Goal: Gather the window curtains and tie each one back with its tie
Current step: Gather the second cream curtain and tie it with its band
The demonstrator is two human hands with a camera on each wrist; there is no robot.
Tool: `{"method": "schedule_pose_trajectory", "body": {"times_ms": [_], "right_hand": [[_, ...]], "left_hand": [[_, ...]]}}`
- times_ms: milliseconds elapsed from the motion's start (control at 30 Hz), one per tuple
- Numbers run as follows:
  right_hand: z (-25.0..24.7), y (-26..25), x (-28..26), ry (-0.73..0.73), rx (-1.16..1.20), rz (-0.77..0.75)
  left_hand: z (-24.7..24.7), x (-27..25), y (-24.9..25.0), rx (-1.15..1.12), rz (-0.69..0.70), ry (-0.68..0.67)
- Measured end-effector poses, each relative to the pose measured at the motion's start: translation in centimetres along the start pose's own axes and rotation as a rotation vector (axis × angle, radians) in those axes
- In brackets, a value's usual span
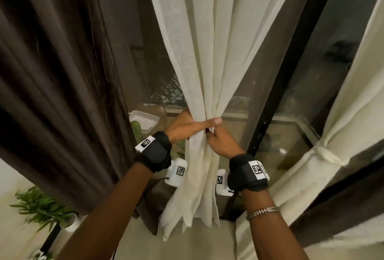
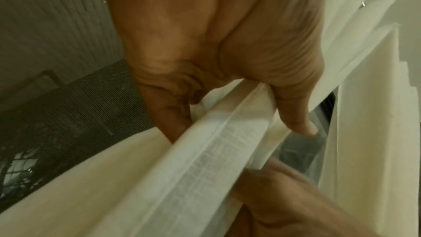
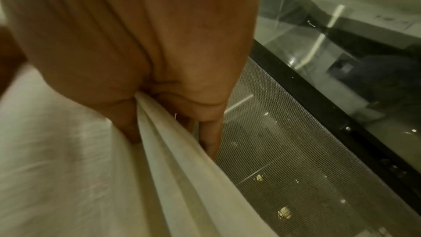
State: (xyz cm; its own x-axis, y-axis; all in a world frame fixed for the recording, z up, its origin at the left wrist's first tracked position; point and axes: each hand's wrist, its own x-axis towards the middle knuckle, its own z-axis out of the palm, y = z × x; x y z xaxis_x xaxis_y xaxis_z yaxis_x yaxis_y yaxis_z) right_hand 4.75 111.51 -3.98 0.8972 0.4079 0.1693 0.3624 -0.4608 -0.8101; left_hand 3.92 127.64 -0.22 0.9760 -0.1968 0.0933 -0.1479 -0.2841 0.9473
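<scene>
A cream sheer curtain (image 1: 209, 51) hangs at the middle of the window, bunched into a narrow waist. My left hand (image 1: 187, 126) wraps around that waist, thumb laid across the front, fingers behind the cloth. My right hand (image 1: 220, 141) pinches the folds just below and to the right. The left wrist view shows the thumb and fingers of my left hand (image 2: 227, 96) curled round the pleated cloth (image 2: 205, 159). The right wrist view shows my right hand (image 3: 159, 96) gripping a fold (image 3: 173, 147). At the right, a second cream curtain (image 1: 311, 166) is held by a cream tie (image 1: 330, 154).
A dark brown curtain (image 1: 58, 85) hangs at the left. A black window frame bar (image 1: 276, 101) runs diagonally behind the sheer, with glass and mesh screen beyond. A green potted plant (image 1: 41, 207) stands low left, and a white container (image 1: 143, 121) sits behind my left wrist.
</scene>
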Motion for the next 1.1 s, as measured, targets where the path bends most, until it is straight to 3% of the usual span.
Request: {"method": "schedule_pose_trajectory", "body": {"times_ms": [200,400,533,733,900,1100], "right_hand": [[2.0,-1.7,-2.1,-0.064,0.039,-0.009],[3.4,1.5,-6.1,0.196,0.146,0.281],[6.9,3.9,-8.5,0.052,0.076,0.490],[10.7,6.3,-9.1,0.107,-0.127,0.409],[7.6,6.8,-10.4,-0.046,-0.198,0.418],[0.5,7.9,-10.6,-0.116,-0.236,0.432]], "left_hand": [[0.3,0.3,0.6,0.283,-0.104,0.067],[0.5,1.3,-1.4,0.211,-0.143,0.169],[0.8,1.2,-1.9,0.159,-0.133,0.165],[1.0,0.5,-2.1,0.164,-0.149,0.170],[1.5,-0.8,-5.1,0.295,-0.155,0.184],[3.4,-2.4,-9.5,-0.139,-0.274,0.160]]}}
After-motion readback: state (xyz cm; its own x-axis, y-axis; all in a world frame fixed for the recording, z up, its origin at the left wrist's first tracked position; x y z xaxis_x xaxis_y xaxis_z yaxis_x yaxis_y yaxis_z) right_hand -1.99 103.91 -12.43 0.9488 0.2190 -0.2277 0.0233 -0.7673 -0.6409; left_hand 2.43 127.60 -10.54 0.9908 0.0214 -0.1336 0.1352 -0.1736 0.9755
